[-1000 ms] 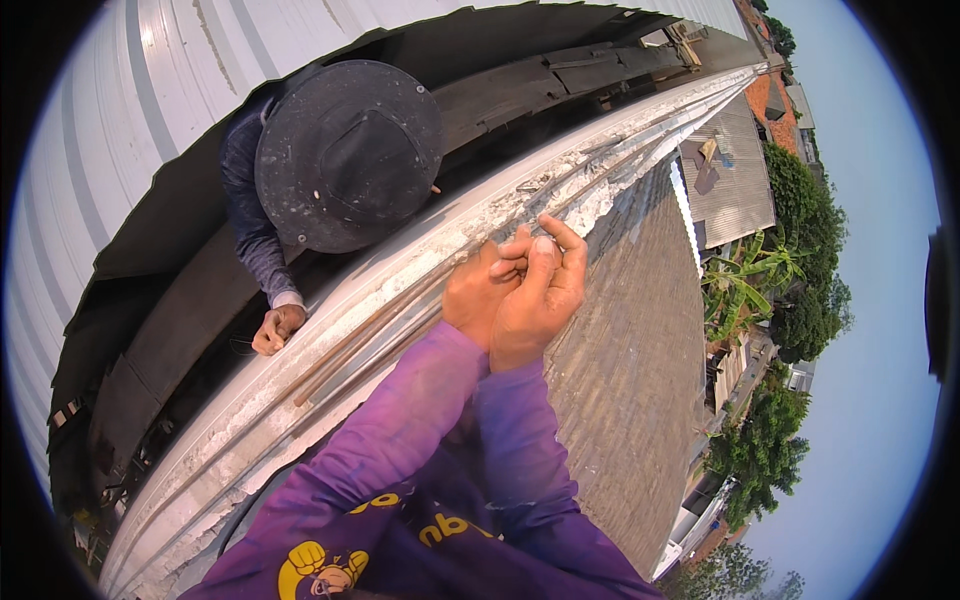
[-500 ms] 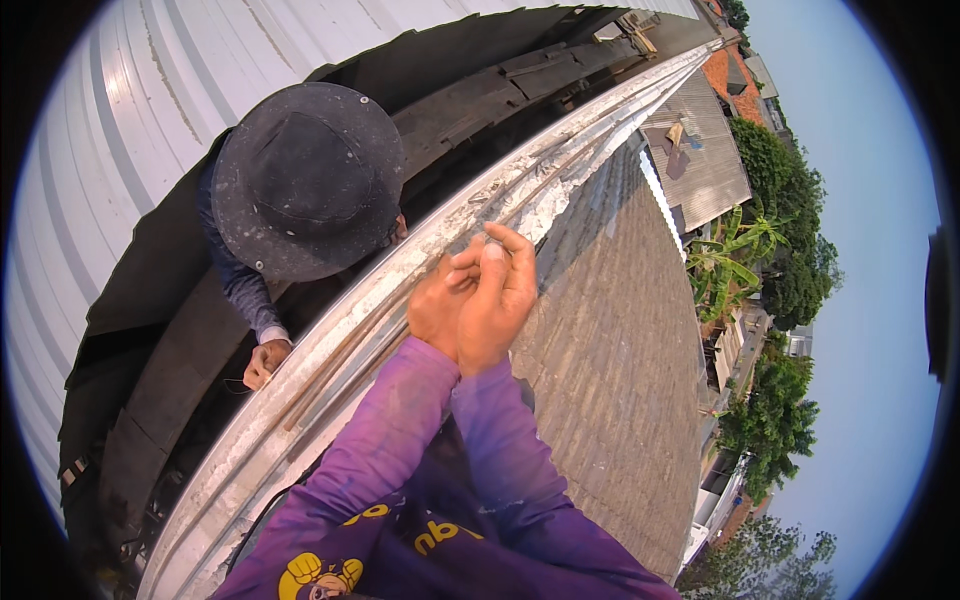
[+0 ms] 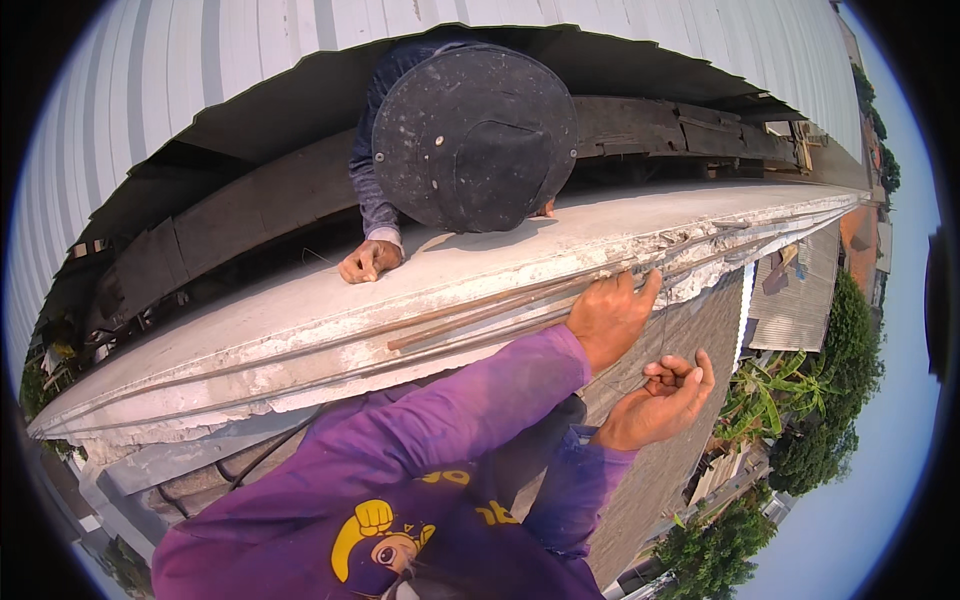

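Right of centre, our left hand (image 3: 610,318) bends against the thin rust-brown steel rods (image 3: 450,328); below, our right hand (image 3: 655,407) curls beside a fine dark wire (image 3: 666,326) — pinching, we cannot tell — best guided steadily, kink-free.

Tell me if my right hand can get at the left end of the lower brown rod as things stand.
Probably not directly: your left forearm lies across the way between your right hand and that rod end. Reaching over the forearm might work.
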`<act>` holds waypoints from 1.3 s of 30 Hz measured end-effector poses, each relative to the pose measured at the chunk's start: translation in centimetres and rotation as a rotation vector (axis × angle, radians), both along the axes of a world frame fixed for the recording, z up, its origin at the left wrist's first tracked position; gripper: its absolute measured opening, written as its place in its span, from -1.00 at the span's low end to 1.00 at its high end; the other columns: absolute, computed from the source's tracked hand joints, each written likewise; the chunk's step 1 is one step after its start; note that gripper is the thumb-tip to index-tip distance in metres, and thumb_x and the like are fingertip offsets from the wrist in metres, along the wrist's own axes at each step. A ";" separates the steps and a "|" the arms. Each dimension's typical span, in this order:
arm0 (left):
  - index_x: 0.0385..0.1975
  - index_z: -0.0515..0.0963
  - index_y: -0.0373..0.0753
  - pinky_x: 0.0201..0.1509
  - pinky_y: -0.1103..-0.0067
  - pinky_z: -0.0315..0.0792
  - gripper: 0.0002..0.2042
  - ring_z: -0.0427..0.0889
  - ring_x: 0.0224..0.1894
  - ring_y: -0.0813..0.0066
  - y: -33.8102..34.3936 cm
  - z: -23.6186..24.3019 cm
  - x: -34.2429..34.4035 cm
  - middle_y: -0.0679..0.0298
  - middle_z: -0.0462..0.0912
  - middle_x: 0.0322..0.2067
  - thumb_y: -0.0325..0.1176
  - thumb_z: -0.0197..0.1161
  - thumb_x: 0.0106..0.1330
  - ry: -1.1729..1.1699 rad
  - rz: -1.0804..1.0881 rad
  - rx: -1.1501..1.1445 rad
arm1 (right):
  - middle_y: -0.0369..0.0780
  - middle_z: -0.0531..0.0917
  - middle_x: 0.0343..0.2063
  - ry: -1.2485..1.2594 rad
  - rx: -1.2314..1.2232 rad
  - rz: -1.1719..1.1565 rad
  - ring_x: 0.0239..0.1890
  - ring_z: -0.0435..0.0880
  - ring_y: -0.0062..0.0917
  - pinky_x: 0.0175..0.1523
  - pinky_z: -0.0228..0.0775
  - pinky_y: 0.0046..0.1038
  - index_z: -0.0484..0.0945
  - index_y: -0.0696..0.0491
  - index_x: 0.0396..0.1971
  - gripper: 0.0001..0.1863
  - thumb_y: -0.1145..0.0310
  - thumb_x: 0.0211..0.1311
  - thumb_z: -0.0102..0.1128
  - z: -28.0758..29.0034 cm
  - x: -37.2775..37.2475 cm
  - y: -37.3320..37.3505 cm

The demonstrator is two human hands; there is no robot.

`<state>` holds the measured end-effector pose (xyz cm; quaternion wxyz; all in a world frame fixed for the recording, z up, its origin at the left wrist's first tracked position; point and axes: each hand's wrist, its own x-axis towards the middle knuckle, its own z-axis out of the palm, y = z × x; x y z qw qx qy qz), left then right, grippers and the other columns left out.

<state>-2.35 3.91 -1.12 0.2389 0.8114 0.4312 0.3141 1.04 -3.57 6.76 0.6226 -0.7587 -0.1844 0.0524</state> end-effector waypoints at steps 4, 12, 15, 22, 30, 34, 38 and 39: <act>0.23 0.60 -0.27 -0.39 0.53 0.60 -0.48 0.73 -0.45 0.34 -0.6 -0.5 1.0 0.12 0.68 -0.38 -0.40 0.29 0.20 -0.062 0.042 -0.033 | -0.24 0.63 -0.39 -0.056 -0.144 -0.023 -0.45 0.53 -0.61 -0.33 0.38 -0.55 0.49 0.21 0.21 -0.57 0.19 0.64 -0.09 -0.7 -0.5 -1.6; 0.19 0.60 -0.31 -0.37 0.52 0.62 -0.50 0.73 -0.42 0.33 -1.3 -1.2 2.8 0.11 0.68 -0.35 -0.37 0.28 0.21 -0.139 0.128 -0.068 | -0.27 0.63 -0.37 -0.005 -0.209 -0.039 -0.45 0.47 -0.62 -0.33 0.31 -0.52 0.53 0.17 0.24 -0.63 0.32 0.68 -0.15 -1.7 -0.8 -2.8; 0.19 0.59 -0.31 -0.37 0.53 0.62 -0.51 0.73 -0.41 0.34 -1.5 -1.2 3.4 0.12 0.68 -0.35 -0.36 0.28 0.22 -0.125 0.138 -0.065 | -0.28 0.63 -0.36 -0.022 -0.231 -0.079 -0.45 0.48 -0.63 -0.33 0.31 -0.53 0.53 0.16 0.23 -0.63 0.32 0.69 -0.16 -0.7 -1.2 -1.7; 0.19 0.59 -0.31 -0.39 0.53 0.61 -0.51 0.72 -0.41 0.35 -1.6 -1.5 3.8 0.12 0.69 -0.34 -0.34 0.27 0.22 -0.099 0.143 -0.049 | -0.28 0.64 -0.35 -0.084 -0.224 -0.035 -0.44 0.51 -0.64 -0.32 0.32 -0.54 0.54 0.13 0.22 -0.64 0.31 0.72 -0.18 0.1 -0.9 -1.3; 0.18 0.61 -0.27 -0.38 0.50 0.62 -0.52 0.72 -0.43 0.32 -1.4 -1.1 2.8 0.13 0.68 -0.36 -0.32 0.27 0.22 -0.125 0.153 -0.072 | -0.27 0.63 -0.35 -0.037 -0.158 -0.052 -0.44 0.52 -0.61 -0.34 0.34 -0.54 0.53 0.15 0.23 -0.65 0.31 0.68 -0.10 0.6 -0.2 -2.3; 0.20 0.61 -0.25 -0.39 0.51 0.59 -0.50 0.71 -0.46 0.32 -1.1 -0.9 2.1 0.16 0.64 -0.40 -0.32 0.28 0.21 -0.115 0.115 -0.020 | -0.24 0.61 -0.35 -0.040 -0.124 -0.070 -0.43 0.51 -0.59 -0.34 0.34 -0.52 0.49 0.19 0.23 -0.65 0.30 0.68 -0.07 0.5 0.1 -3.3; 0.22 0.61 -0.25 -0.38 0.51 0.58 -0.48 0.70 -0.46 0.34 -0.6 -0.7 1.5 0.15 0.63 -0.40 -0.37 0.29 0.18 -0.083 0.062 -0.021 | -0.22 0.61 -0.34 -0.013 -0.124 -0.119 -0.44 0.51 -0.60 -0.34 0.37 -0.54 0.49 0.19 0.23 -0.65 0.33 0.66 -0.10 0.2 0.0 -3.9; 0.22 0.61 -0.25 -0.38 0.51 0.58 -0.48 0.70 -0.46 0.34 -0.5 -0.6 1.2 0.15 0.63 -0.40 -0.38 0.30 0.18 -0.074 0.054 -0.020 | -0.22 0.61 -0.34 -0.007 -0.130 -0.117 -0.44 0.51 -0.60 -0.34 0.37 -0.54 0.49 0.20 0.23 -0.65 0.34 0.65 -0.10 0.1 0.1 -4.1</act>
